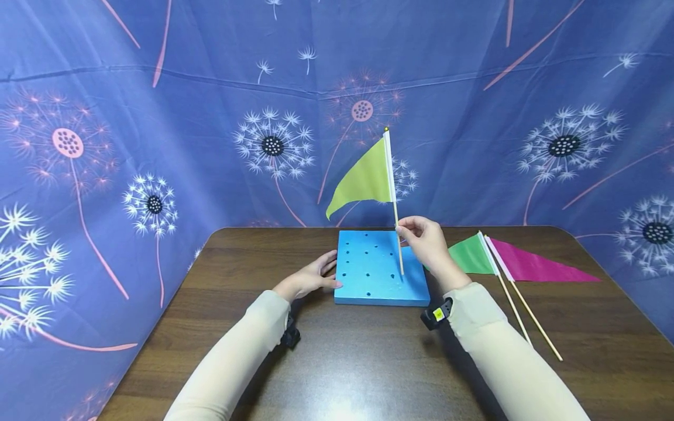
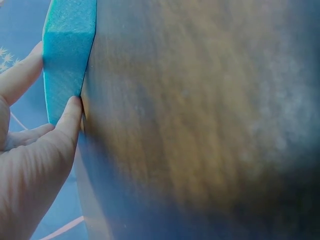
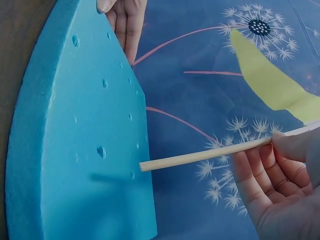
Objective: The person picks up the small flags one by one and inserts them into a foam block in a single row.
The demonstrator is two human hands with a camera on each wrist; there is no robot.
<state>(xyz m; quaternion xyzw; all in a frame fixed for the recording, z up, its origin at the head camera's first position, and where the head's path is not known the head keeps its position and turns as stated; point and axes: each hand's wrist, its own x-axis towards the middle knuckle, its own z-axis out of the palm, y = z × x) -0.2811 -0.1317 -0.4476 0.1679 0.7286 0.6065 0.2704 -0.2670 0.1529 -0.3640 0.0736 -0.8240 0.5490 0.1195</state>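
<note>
Fingers (image 3: 245, 170) and thumb of the right hand (image 1: 429, 245) pinched the wooden stick (image 3: 200, 156) of a yellow-green flag (image 1: 365, 175), which stood nearly upright above a blue board (image 1: 353, 289), leaning slightly so that its top went left. The pennant hung from the upper part of the stick, along a white sleeve under a small gold tip (image 1: 386, 128), and its point fell to the left. In the right wrist view the lower end of the stick looked apart from the board, and a shadow lay on the blue face; in the head view that end appeared just beside one of the holes (image 1: 367, 252). The left hand (image 1: 310, 278) was at the board's left side, its fingers extended and its thumb apart from them, touching the edge. The board lay flat toward the far side of a wood-grained surface (image 1: 253, 257). To its right lay a green flag (image 1: 474, 255), partly hidden behind the right hand, and a magenta flag (image 1: 537, 260); their white sleeves were close together and their sticks spread toward the person. Behind the surface hung a blue cloth (image 1: 210, 117) printed with white and pink dandelions.
</note>
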